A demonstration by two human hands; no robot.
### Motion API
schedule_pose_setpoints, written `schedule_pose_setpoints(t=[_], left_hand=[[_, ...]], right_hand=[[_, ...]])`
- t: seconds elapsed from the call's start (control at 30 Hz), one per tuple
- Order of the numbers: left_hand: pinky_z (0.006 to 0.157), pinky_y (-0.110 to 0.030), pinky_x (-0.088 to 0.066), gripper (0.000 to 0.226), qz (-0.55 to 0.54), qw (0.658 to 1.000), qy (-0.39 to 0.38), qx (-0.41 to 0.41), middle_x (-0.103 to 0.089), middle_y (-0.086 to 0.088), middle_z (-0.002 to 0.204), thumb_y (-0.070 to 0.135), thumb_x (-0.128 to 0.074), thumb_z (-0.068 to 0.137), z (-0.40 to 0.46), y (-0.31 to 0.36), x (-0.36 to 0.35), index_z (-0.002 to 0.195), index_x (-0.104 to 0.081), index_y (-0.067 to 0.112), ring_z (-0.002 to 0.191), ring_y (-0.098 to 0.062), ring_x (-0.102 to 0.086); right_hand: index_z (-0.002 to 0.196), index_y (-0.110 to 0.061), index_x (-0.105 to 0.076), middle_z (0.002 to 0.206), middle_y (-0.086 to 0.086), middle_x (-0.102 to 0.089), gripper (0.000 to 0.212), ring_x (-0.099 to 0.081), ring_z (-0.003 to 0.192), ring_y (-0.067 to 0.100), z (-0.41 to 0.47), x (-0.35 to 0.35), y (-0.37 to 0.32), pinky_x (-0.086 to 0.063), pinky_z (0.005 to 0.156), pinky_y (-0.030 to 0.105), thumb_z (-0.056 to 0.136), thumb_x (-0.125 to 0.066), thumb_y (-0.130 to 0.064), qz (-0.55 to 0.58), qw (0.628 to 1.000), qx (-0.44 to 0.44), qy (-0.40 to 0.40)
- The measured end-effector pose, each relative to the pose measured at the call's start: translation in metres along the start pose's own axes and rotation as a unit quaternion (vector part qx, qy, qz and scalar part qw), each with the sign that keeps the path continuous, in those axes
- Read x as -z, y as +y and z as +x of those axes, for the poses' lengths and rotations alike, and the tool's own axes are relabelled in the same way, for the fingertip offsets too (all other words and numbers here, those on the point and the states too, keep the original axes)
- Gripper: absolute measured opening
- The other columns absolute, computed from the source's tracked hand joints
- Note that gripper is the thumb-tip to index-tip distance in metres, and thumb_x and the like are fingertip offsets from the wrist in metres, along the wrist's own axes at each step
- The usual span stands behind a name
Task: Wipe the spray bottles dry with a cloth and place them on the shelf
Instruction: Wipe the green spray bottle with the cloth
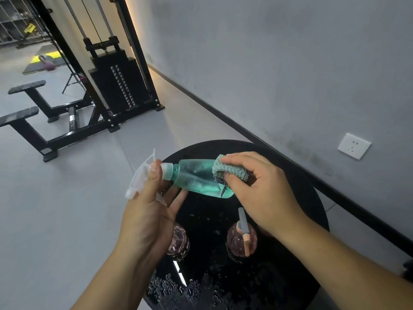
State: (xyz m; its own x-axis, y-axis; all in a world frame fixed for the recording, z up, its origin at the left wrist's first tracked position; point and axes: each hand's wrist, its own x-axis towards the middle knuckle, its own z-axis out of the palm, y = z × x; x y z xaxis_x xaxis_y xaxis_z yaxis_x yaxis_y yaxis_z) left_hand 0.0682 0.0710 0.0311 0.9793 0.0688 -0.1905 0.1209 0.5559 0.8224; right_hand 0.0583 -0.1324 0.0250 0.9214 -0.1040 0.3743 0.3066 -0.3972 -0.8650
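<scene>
Head: left hand grips bottle; right hand pinches cloth.

Two pink bottles stand on the wet black table just below both hands' fingers, open floor beyond the left fingertips, wall well past the right.

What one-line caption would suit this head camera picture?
Left hand holds a teal plastic spray bottle; right hand wipes it with a teal cloth.
</scene>
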Motion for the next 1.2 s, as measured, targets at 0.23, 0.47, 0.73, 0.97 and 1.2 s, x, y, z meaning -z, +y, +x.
schedule_pose_setpoints(t=[0.23, 0.47, 0.73, 0.97, 1.2], left_hand=[[0.099, -0.056, -0.061, 0.015, 0.018, 1.000, -0.022, 0.001, -0.076, -0.011, 0.124, 0.037, -0.067, 0.101, -0.002, -0.006, 0.000, 0.110, -0.072, 0.025, 0.120, -0.032, -0.074], [0.102, -0.057, -0.058, 0.014, 0.024, 0.999, -0.035, 0.003, -0.073, -0.016, 0.129, 0.036, -0.065, 0.103, -0.001, -0.010, 0.002, 0.106, -0.073, 0.025, 0.124, -0.035, -0.072], [0.105, -0.057, -0.056, 0.020, 0.044, 0.998, -0.046, 0.008, -0.075, -0.012, 0.125, 0.039, -0.061, 0.104, -0.004, -0.013, -0.003, 0.099, -0.077, 0.027, 0.123, -0.033, -0.072], [0.102, -0.055, -0.059, 0.025, 0.034, 0.998, -0.042, 0.006, -0.072, -0.016, 0.134, 0.040, -0.064, 0.104, 0.001, -0.012, 0.003, 0.120, -0.069, 0.022, 0.124, -0.035, -0.072], [0.097, -0.053, -0.062, 0.035, 0.021, 0.999, -0.037, 0.002, -0.061, -0.024, 0.148, 0.043, -0.064, 0.103, 0.004, -0.005, 0.009, 0.129, -0.063, 0.021, 0.126, -0.035, -0.071]], right_hand=[[0.128, -0.024, -0.069, 0.133, -0.017, -0.060, 0.033, -0.055, 0.124, -0.001, -0.005, -0.013, -0.006, -0.054, 0.096, 0.017, 0.099, -0.065, -0.011, -0.078, 0.996, 0.034, -0.026], [0.127, -0.024, -0.067, 0.131, -0.016, -0.058, 0.030, -0.056, 0.122, 0.005, -0.001, -0.017, -0.011, -0.056, 0.098, 0.026, 0.099, -0.061, -0.015, -0.138, 0.987, 0.054, -0.061], [0.128, -0.024, -0.067, 0.136, -0.016, -0.058, 0.032, -0.052, 0.128, 0.004, -0.002, -0.018, -0.014, -0.051, 0.105, 0.026, 0.098, -0.059, -0.013, -0.148, 0.982, 0.089, -0.083], [0.132, -0.014, -0.066, 0.140, -0.001, -0.060, 0.034, -0.054, 0.131, 0.014, -0.008, -0.019, -0.010, -0.041, 0.107, 0.019, 0.099, -0.058, -0.009, -0.227, 0.966, 0.107, -0.059], [0.134, -0.019, -0.065, 0.141, -0.008, -0.058, 0.036, -0.055, 0.129, 0.009, -0.005, -0.014, -0.004, -0.049, 0.109, 0.027, 0.101, -0.055, -0.009, -0.205, 0.975, 0.064, -0.059]])
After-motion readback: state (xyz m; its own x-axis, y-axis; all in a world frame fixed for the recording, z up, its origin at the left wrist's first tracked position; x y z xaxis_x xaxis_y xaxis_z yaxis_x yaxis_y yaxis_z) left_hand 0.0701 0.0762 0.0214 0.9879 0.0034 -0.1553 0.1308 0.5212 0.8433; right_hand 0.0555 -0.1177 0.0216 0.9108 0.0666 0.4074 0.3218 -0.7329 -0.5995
